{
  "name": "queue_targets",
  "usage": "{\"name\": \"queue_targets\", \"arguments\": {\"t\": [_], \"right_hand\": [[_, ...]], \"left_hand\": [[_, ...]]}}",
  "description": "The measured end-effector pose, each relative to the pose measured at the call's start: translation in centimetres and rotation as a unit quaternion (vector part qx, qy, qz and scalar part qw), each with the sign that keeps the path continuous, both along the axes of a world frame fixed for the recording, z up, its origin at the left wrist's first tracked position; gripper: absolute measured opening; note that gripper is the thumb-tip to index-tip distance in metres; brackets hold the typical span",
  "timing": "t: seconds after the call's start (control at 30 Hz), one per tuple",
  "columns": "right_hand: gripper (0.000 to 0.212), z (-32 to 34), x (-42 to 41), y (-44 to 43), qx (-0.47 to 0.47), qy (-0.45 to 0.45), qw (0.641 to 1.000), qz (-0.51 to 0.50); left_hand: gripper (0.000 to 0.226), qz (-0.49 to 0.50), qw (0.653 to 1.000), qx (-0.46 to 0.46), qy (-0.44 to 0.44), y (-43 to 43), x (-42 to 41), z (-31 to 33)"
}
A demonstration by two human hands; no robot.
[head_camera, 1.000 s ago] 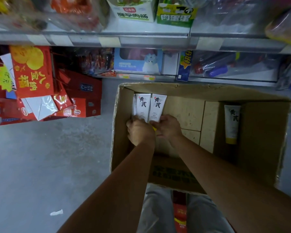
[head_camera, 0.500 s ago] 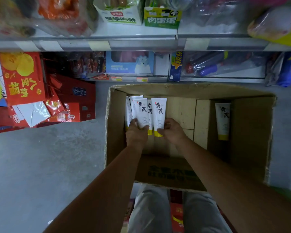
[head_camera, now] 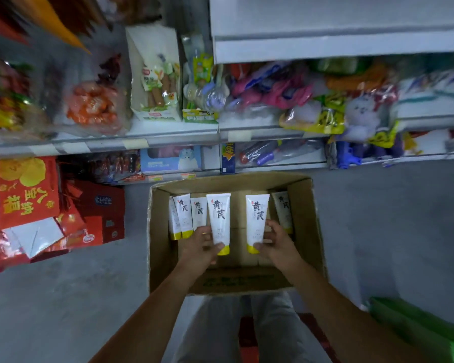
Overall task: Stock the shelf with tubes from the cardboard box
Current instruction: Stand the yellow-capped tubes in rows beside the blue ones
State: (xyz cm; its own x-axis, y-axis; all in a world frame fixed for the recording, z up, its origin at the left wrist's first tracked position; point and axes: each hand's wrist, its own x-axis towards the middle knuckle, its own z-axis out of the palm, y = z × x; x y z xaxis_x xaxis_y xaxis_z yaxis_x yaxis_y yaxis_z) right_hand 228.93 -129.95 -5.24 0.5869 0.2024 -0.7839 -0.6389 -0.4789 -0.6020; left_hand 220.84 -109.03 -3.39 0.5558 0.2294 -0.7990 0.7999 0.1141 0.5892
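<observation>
1. Two white tubes with yellow caps were lifted clear of the others: one tube point(head_camera: 219, 221) in the left hand point(head_camera: 203, 247), a second tube point(head_camera: 256, 221) in the right hand point(head_camera: 275, 244), both held cap-down over the cardboard box point(head_camera: 306, 231).
2. The left fingers point(head_camera: 219, 248) were curled closed around the lower end of their tube; the right fingers pinched theirs near the cap in the same way.
3. Three more tubes point(head_camera: 184, 216) leaned against the box's far-left wall, and a single tube point(head_camera: 282, 210) stood at the far right, just behind the right hand.
4. To do this step well, I judge each tube should be gripped firmly on the body above the cap, carried upright, and set label-outward on a bare part of the shelf point(head_camera: 325, 45) beyond the box.
5. Compared with half a second earlier, the hands had separated: then they were together on the left cluster, and now each held its own tube, well apart. The view had also tipped up, showing more of the shelves.
</observation>
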Motion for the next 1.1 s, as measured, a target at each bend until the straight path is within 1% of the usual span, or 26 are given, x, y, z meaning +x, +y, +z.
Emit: {"name": "queue_targets", "arguments": {"t": [0.1,0.2,0.3,0.4,0.5,0.73,0.83,0.93,1.1], "right_hand": [[0.065,5.3,0.4,-2.6,0.018,-0.061,0.997,-0.037],[0.066,10.3,0.8,-4.9,0.010,-0.115,0.990,-0.080],[0.065,15.0,1.9,-7.3,0.006,-0.169,0.979,-0.110],[0.064,19.4,2.9,-9.8,0.011,-0.197,0.969,-0.149],[0.058,24.0,4.0,-12.2,0.031,-0.222,0.955,-0.194],[0.052,32.0,7.5,-20.5,0.034,-0.308,0.930,-0.196],[0.051,35.1,9.2,-25.0,0.027,-0.351,0.913,-0.208],[0.054,38.2,10.7,-29.3,0.020,-0.385,0.896,-0.222],[0.059,42.5,13.2,-36.0,0.012,-0.421,0.875,-0.238]], "left_hand": [[0.041,-0.031,0.998,-0.010,-0.056,-1.7,1.0,4.3],[0.042,-0.074,0.992,-0.008,-0.101,-3.2,2.7,8.8],[0.052,-0.112,0.979,0.012,-0.169,-4.4,5.2,13.2],[0.058,-0.124,0.970,0.004,-0.209,-5.9,7.9,17.4],[0.061,-0.145,0.957,0.013,-0.250,-7.6,10.9,21.2],[0.060,-0.201,0.913,0.015,-0.355,-15.3,17.3,30.1],[0.061,-0.225,0.893,0.010,-0.390,-19.5,19.8,33.7],[0.061,-0.232,0.873,0.001,-0.428,-23.9,22.2,37.0],[0.070,-0.267,0.841,0.008,-0.471,-30.8,25.5,42.1]]}}
